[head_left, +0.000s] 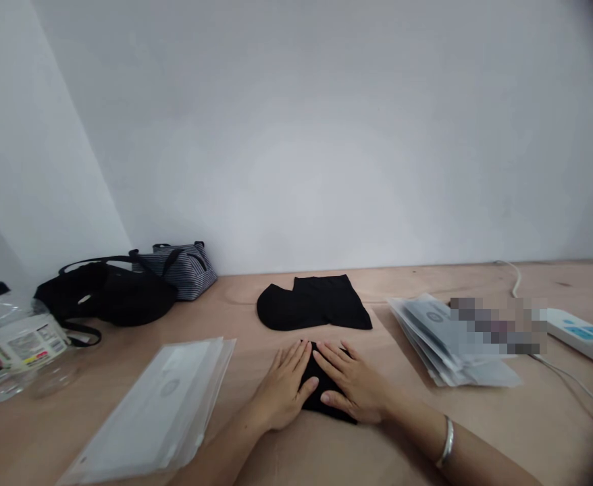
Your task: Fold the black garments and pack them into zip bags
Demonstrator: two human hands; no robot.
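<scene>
My left hand (289,385) and my right hand (350,381) lie flat, side by side, on a folded piece of black cloth (317,374) on the table. The fingers of both hands are stretched out and press down on it, and much of the cloth is hidden under them. Just beyond my fingertips, a second black cloth piece (311,304) is spread flat, with a rounded left end and a notch in its upper edge. A silver bangle (447,440) is on my right wrist.
Clear plastic sleeves (159,398) lie in a pile at left, with another pile (443,344) at right. Further left stand a large clear bottle (13,344), a black cap (114,293) and a striped bag (190,270). A white power strip (575,331) with cables lies far right.
</scene>
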